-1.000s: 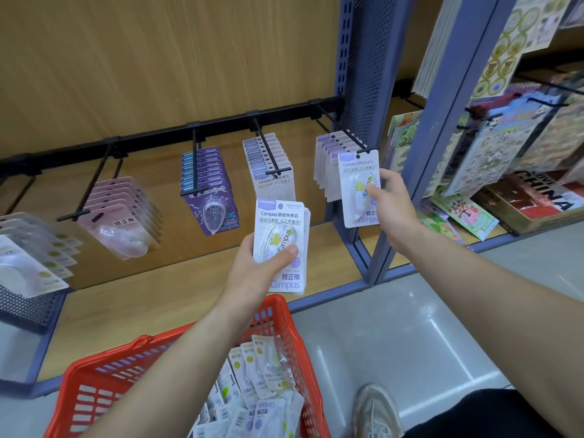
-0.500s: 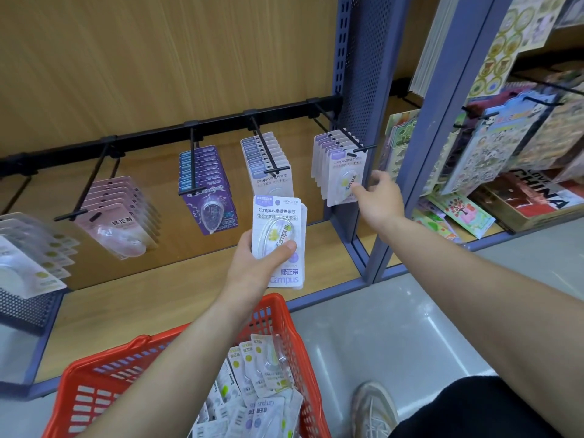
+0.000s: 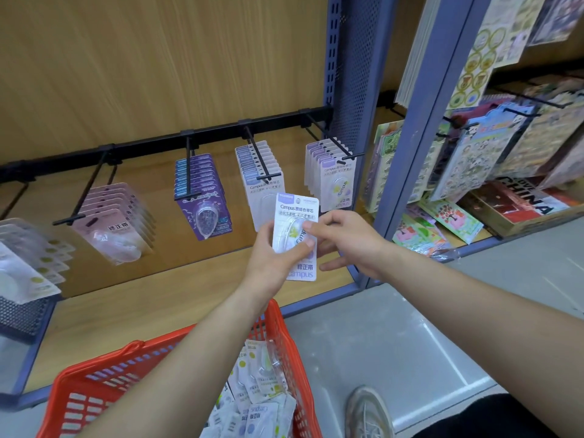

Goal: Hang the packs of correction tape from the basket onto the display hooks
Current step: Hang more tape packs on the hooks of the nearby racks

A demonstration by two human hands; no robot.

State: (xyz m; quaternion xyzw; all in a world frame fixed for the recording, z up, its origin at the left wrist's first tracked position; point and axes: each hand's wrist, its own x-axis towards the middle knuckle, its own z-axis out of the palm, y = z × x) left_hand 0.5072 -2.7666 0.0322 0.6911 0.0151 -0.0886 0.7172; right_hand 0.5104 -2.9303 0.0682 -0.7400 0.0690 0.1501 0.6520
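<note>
1. At waist height before the shelf bay, both hands are clamped on one bundle. L hand (image 3: 271, 260) grips a stack (image 3: 301, 271) of tape packs from below, thumb across the front. R hand (image 3: 344, 245) pinches the front pack (image 3: 297, 210) at its right edge.
2. Biggest risk, I'd judge: peeling one pack off loosens L's hold. The rest could fan out & drop into the basket (image 3: 104, 387), or onto the floor (image 3: 410, 343).
3. Next: the end hook (image 3: 335, 143) looks full almost to its tip w/ matching packs (image 3: 338, 188). A new pack may sit on the tip only & slide off.
4. Smaller: the card's hole is small, so a missed tip could bend the card.
5. Room: shop aisle w/ grey glossy floor, wood-backed bay, blue post (image 3: 420, 137), sticker sheets (image 3: 474, 159) next bay.
6. Surface: wood shelf board (image 3: 142, 305) under the hooks. More packs lie loose in the basket.
</note>
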